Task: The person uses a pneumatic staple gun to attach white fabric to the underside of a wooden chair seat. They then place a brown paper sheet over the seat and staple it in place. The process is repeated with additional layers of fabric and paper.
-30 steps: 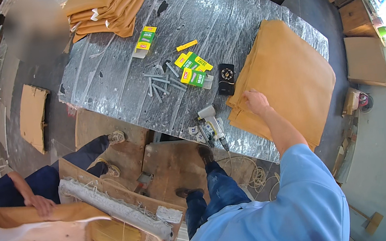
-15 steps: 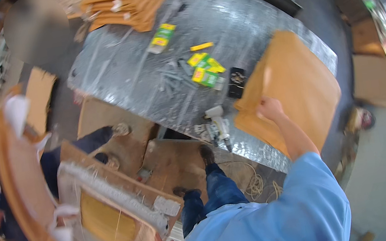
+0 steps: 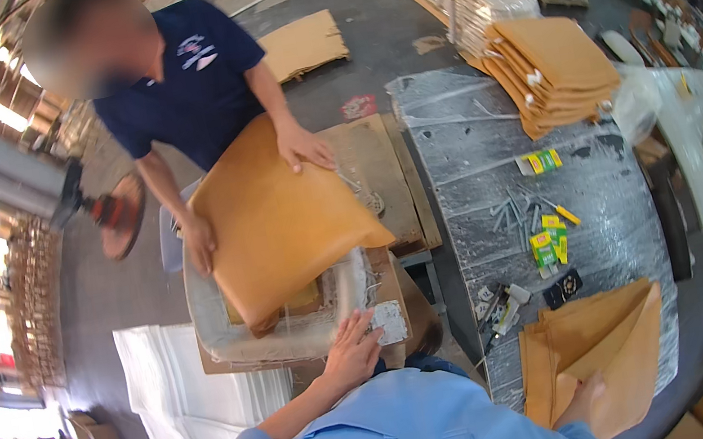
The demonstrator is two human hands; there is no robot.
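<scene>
Clad in a light blue long-sleeved work shirt (image 3: pixel 402 434), printed with red and dark lettering and a small emblem. Bare below the cuffs: left hand (image 3: pixel 351 353), right hand (image 3: pixel 583 397).

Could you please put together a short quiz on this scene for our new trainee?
1. True or false: the left hand rests on the plastic-wrapped chair frame.
2. What does the right hand touch? A) stapler B) tan folded cover C) yellow box
3. Who holds the tan seat cushion on the frame?

Key: 1. True. 2. B. 3. The co-worker in the dark blue shirt, with both hands.
</scene>
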